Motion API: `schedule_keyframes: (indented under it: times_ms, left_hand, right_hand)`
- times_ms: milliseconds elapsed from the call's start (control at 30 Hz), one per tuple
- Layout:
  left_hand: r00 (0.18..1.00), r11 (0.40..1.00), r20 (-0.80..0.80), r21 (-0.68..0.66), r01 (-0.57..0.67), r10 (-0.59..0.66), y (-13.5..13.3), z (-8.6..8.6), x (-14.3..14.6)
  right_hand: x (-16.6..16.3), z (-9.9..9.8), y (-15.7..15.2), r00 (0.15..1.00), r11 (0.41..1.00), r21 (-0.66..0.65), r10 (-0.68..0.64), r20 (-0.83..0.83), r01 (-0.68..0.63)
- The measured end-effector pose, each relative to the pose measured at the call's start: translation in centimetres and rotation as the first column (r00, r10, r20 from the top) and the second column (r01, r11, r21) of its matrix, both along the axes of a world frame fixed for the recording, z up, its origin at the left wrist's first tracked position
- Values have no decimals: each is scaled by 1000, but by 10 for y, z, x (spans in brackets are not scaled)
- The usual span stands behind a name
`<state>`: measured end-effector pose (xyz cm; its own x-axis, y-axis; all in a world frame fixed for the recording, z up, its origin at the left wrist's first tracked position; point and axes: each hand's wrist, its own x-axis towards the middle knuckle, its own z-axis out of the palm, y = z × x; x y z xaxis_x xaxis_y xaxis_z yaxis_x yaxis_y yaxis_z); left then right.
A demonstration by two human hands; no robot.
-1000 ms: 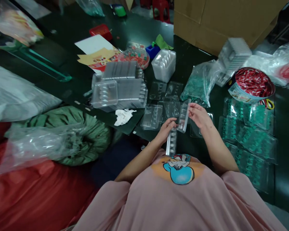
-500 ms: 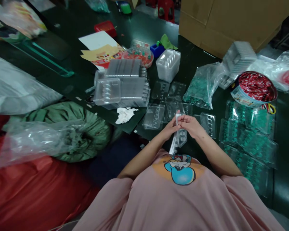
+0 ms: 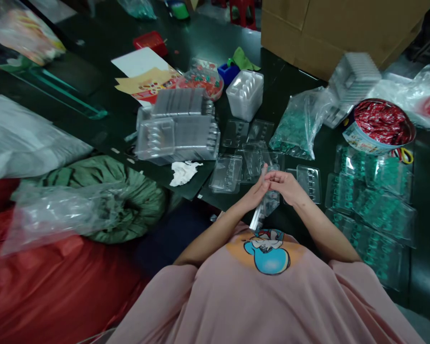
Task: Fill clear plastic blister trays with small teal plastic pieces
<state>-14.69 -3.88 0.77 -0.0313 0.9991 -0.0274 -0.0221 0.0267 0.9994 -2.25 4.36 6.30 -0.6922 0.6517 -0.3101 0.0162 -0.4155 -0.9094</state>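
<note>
Both my hands meet just above my lap, closed on a clear plastic blister tray that is folded shut and hangs edge-on toward my chest. My left hand pinches its left side and my right hand grips the top edge from the right. Just beyond my hands, several open empty clear trays lie flat on the dark table. To the right lie filled trays with green pieces.
A stack of clear trays stands at centre left, a white tray stack behind it. A bag of green pieces, a tin of red packets, a cardboard box and plastic bags surround the work area.
A second ago my hands held the tray's two halves apart; they have since come together, folding the tray shut, and now hold it slightly lower.
</note>
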Motion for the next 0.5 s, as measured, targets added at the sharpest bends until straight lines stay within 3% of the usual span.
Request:
schedule_keyframes:
  times_ms: [500]
  left_hand:
    - [1000,1000,-10,-26,13,-13,3,2,-4]
  right_hand:
    - [-1,-5,2,1000,1000,19,-17,-5,17]
